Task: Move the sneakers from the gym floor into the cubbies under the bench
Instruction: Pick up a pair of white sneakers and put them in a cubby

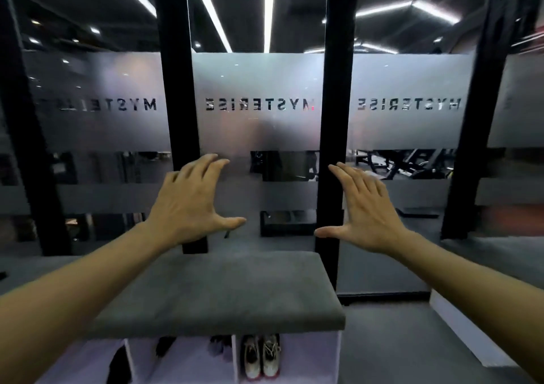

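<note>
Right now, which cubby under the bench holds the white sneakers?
The rightmost cubby: the white sneakers sit side by side in it; the others hold dark items.

The bench (223,289) wears a matt grey cushion of soft, suede-like cloth. Beneath it, the cubbies (235,360) have smooth white panels. Behind the bench, the glass wall (256,124) shows glossy clear strips between frosted matt bands, held by matt black posts (176,89).

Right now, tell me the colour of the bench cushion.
The bench cushion is grey, seen best in the head view.
</note>
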Motion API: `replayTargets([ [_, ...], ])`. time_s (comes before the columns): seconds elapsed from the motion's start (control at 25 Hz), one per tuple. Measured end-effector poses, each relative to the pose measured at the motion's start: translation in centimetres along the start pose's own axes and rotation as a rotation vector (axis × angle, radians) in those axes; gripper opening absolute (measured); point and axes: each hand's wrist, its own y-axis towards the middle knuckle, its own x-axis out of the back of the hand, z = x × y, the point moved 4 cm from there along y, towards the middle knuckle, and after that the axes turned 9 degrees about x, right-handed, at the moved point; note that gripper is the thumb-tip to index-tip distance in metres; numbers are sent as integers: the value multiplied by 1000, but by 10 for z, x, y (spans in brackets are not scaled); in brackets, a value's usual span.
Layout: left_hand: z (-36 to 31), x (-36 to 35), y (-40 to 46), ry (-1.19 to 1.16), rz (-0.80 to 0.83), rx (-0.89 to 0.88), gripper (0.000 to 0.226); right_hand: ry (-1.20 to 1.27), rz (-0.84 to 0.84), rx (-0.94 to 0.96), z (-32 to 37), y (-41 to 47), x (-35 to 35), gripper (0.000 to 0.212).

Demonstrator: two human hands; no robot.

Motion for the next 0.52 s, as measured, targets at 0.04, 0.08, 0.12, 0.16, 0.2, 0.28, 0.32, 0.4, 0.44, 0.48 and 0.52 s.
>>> replayTargets([
  [0.04, -3, 29, 12, 5, -8, 0, 110, -7, -7, 7, 1, 11, 32, 118],
  [0.08, -6, 60, 26, 5, -20, -1, 110, -9, -16, 9, 0, 22, 66, 118],
  [0.12, -10, 87, 37, -7, -29, 3, 110, -7, -24, 5, -2, 30, 97, 118],
  [0.16, -14, 111, 47, -25, -38, 8, 111, -6, -35, 0, -3, 36, 124, 117],
  [0.2, -19, 134, 54, -44, -49, 7, 110, -9, -51, -2, -3, 41, 149, 117],
  [0.28, -28, 171, 60, -68, -76, 5, 109, -10, -85, -9, -1, 46, 187, 117],
  [0.32, -33, 184, 59, -69, -85, -2, 109, -15, -93, -3, 1, 45, 199, 117],
  [0.4, -41, 197, 51, -65, -85, -22, 107, -19, -104, 7, 5, 38, 212, 117],
  [0.44, -44, 202, 47, -58, -84, -30, 107, -21, -107, 11, 6, 33, 217, 117],
  [0.48, -45, 206, 40, -44, -75, -26, 107, -22, -91, 24, 8, 28, 219, 117],
  [0.52, -46, 209, 31, -26, -60, -18, 108, -22, -69, 39, 11, 22, 219, 118],
])
